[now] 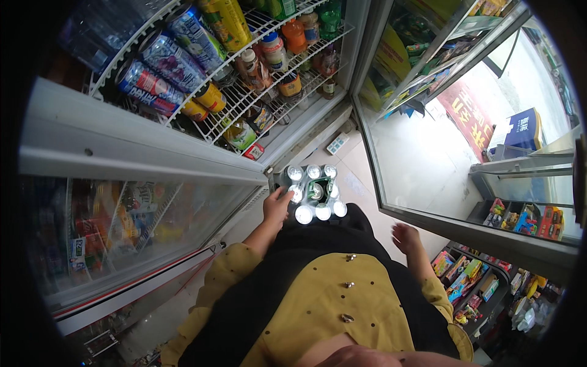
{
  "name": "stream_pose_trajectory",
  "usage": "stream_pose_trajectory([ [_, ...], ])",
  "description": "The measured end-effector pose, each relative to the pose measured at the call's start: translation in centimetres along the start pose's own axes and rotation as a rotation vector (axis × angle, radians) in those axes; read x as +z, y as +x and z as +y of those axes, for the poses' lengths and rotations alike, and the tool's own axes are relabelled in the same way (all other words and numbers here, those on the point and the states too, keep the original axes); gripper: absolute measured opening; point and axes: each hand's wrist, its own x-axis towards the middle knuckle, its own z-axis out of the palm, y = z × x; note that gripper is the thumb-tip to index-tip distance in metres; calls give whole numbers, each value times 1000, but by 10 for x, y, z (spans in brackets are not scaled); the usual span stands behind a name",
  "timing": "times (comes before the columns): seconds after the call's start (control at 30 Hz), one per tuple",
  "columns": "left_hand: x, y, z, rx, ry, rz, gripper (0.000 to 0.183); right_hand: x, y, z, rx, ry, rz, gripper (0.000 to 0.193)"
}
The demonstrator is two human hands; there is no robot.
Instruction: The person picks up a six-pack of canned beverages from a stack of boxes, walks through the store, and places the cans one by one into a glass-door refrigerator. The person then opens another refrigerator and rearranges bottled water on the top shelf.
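A plastic-wrapped pack of cans (315, 213) with silver tops is in front of my black trousers, below the open fridge. Green shows around a gap near its middle. My left hand (277, 207) grips the pack's left side, fingers at its near-left cans. What supports the pack underneath is hidden. To the right, my right hand (405, 237) is empty, its fingers loosely bent and apart, close to the lower edge of the open glass door (422, 217).
Ahead, wire shelves (223, 116) hold drink cans (174, 64) and bottles (290, 85). A closed glass door (147, 226) stands at left. At right are a dark rack of small packets (468, 278) and, seen through the glass, a blue box (518, 131).
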Motion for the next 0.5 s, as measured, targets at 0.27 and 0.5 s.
stream_pose_trajectory([
  [0.27, 30, 16, 16, 1, -71, 84, 53, 252, 73, -49, -83, -592, -721, 80],
  [0.5, 52, -4, 40, 239, -334, 197, 40, 266, 15, -112, -513, -699, -711, 73],
])
